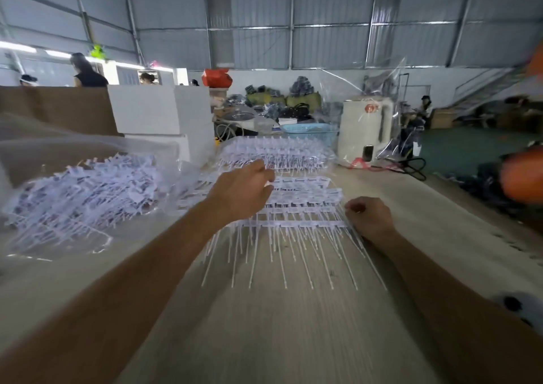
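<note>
On the near wooden table, rows of white tag ties lie with their tails pointing near. The right hand sits at their right edge with its fingers curled; I cannot tell whether it grips any. Farther off, the left hand pinches tag ties in a far row. Beyond are a stacked bundle, a bagged heap to the left and a white kettle to the right.

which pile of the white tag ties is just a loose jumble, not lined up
The heap at far left, in the clear plastic bag: its ties lie tangled at all angles. The middle rows and the stack behind them are lined up.
</note>
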`<act>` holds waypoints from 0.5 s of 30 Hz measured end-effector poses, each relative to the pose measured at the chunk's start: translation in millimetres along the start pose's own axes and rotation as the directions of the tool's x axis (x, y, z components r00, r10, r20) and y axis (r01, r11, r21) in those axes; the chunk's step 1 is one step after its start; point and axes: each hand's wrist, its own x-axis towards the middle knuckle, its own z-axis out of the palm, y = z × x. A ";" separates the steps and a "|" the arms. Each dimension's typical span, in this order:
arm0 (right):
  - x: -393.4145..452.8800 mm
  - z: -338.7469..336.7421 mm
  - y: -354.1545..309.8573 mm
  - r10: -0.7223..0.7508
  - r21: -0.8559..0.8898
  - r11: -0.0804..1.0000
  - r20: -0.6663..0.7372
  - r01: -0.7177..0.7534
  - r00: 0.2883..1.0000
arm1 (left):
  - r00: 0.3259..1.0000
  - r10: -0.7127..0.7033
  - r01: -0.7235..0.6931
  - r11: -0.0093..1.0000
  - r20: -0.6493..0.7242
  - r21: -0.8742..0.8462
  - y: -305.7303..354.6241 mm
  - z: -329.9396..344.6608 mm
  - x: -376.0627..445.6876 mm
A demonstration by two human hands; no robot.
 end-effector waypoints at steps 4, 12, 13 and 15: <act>1.9 1.9 4.8 0.003 0.071 0.997 -0.025 -0.001 1.000 | 0.931 -0.116 0.142 0.988 0.345 -0.053 -3.3 53.4 16.6; 12.5 10.8 11.4 -0.009 0.141 0.990 -0.045 0.016 0.999 | 0.963 -0.234 0.259 0.944 0.134 -0.206 -5.3 80.4 12.0; 13.1 11.0 11.4 0.012 0.166 0.986 -0.045 -0.005 0.999 | 0.961 -0.239 0.266 0.936 0.137 -0.231 -5.5 79.4 13.0; 14.5 11.2 12.3 0.021 0.177 0.984 -0.043 -0.013 0.999 | 0.967 -0.221 0.248 0.927 0.125 -0.282 -7.1 76.9 14.8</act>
